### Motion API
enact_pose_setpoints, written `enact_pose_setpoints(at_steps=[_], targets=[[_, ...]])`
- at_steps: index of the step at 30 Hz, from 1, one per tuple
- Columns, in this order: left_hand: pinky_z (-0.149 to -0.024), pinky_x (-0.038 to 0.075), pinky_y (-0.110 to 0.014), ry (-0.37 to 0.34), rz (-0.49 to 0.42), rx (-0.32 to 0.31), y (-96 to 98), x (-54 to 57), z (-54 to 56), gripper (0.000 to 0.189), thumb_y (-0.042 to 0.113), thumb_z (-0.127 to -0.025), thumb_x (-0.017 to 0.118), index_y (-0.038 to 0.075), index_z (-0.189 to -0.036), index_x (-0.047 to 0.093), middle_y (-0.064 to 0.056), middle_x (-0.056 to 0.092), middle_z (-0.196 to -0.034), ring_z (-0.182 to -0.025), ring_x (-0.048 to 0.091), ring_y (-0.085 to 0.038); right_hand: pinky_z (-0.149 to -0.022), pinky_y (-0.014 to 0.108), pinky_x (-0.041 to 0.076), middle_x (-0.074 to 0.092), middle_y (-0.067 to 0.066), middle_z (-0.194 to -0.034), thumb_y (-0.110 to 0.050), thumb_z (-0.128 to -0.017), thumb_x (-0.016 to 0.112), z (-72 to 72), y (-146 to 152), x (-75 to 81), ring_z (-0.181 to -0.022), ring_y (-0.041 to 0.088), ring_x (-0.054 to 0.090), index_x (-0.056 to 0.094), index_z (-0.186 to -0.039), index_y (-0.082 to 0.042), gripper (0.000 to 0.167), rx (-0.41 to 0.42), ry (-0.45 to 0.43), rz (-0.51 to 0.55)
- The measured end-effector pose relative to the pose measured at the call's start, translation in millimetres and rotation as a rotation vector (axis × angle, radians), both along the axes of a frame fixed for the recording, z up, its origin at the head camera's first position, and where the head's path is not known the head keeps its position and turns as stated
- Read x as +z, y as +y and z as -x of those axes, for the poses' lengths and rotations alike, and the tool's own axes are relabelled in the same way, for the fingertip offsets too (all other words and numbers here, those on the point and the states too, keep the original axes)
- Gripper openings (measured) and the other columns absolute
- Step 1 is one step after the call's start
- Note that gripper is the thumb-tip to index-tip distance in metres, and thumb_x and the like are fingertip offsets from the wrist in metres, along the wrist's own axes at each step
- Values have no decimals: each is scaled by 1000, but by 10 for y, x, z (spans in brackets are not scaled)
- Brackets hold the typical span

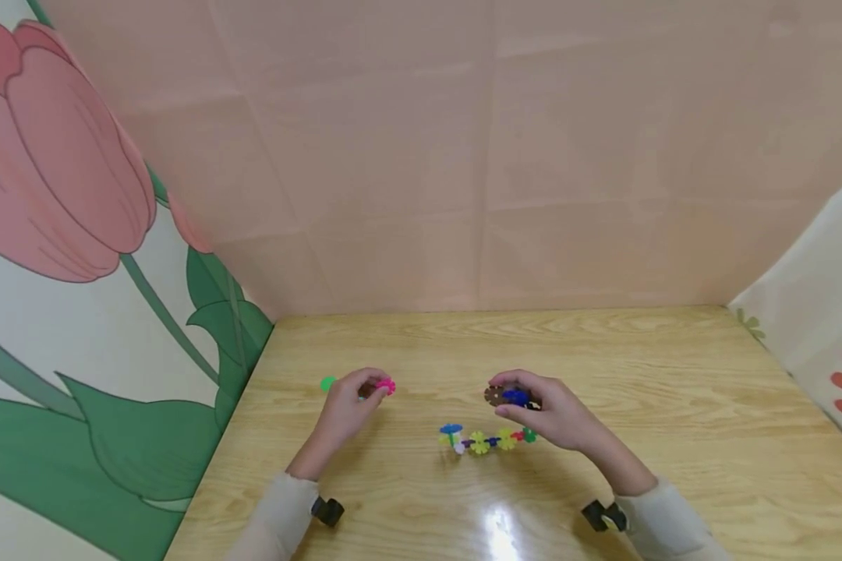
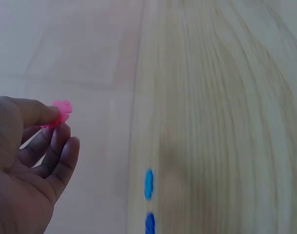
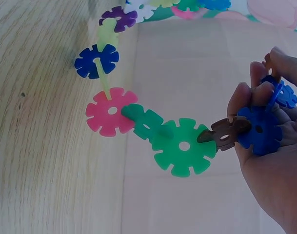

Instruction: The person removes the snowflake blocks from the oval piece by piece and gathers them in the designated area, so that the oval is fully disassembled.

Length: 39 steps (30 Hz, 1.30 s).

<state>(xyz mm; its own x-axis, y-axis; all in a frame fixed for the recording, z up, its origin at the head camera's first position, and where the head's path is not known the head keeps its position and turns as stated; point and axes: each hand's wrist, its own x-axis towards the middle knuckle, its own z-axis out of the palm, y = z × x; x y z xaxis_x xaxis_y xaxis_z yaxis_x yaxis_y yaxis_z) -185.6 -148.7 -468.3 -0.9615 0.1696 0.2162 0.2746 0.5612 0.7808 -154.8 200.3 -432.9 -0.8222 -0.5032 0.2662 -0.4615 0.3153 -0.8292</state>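
Head view: the left grip [image 1: 351, 402] pinches a pink disc [image 1: 389, 386] at its fingertips, above the table [image 1: 421, 506]. A bright green disc [image 1: 328, 383] shows just left of this grip. The right grip [image 1: 554, 407] grasps one end of a chain of notched discs [image 1: 479, 443]; a brown disc [image 1: 493, 396] and a blue disc [image 1: 515, 397] sit between thumb and fingers. The chain extends leftward, on the near side of the right grip. The two grips are well apart.

Left wrist view: thumb and fingers clamp the pink disc. A light blue piece [image 2: 148, 184] and a dark blue piece [image 2: 150, 224] appear edge-on to the right of the grip; whether they touch the table cannot be determined.

Right wrist view: fingers curl around the blue end of the chain. Leading away from this grip, in order: a second brown disc [image 3: 221, 132], two green discs [image 3: 177, 158] and a rose disc [image 3: 102, 116]. A purple disc [image 3: 121, 19] is farther along.
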Motion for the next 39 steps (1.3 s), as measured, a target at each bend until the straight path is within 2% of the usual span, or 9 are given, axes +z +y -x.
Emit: enact_pose_setpoints(at_steps=[9, 16, 22, 28, 39], targets=[[-78, 55, -32, -72, 65, 82, -511, -137, -6, 11, 13, -96, 72, 16, -106, 73, 6, 70, -92, -85, 64, -12, -78, 29, 59, 72, 9, -116, -13, -99, 67, 3, 16, 10, -102, 15, 70, 62, -128, -4, 31, 3, 2, -1], [-78, 54, -34, -103, 99, 131, -763, -266, 45, 15, 12, -94, 73, 12, -109, 74, 1, 72, -94, -87, 65, -17, -79, 28, 59, 72, 9, -116, -11, -99, 66, 0, 19, 24, -104, 15, 70, 61, -128, -6, 30, 16, 13, 3], [-81, 53, -36, -144, 141, 184, -964, -389, 119, 14, 13, -95, 72, 12, -109, 73, 0, 70, -95, -90, 63, -18, -78, 29, 59, 72, 10, -115, -7, -99, 66, 7, 21, 21, -103, 14, 70, 60, -128, 1, 31, 52, 35, 26], [-81, 52, -36, -187, 164, 206, -1089, -425, 159, 14, 12, -95, 72, 8, -109, 72, -3, 70, -96, -90, 64, -19, -79, 28, 59, 72, 11, -116, -5, -98, 65, 13, 23, 16, -104, 12, 69, 59, -129, 1, 32, 64, 34, 44], [-80, 52, -40, -246, 204, 239, -1129, -434, 216, 19, 8, -95, 70, 2, -113, 70, -9, 68, -98, -90, 62, -24, -75, 29, 59, 72, 10, -114, -7, -98, 66, 14, 16, 16, -100, 13, 70, 60, -129, 1, 32, 48, 15, 29]])
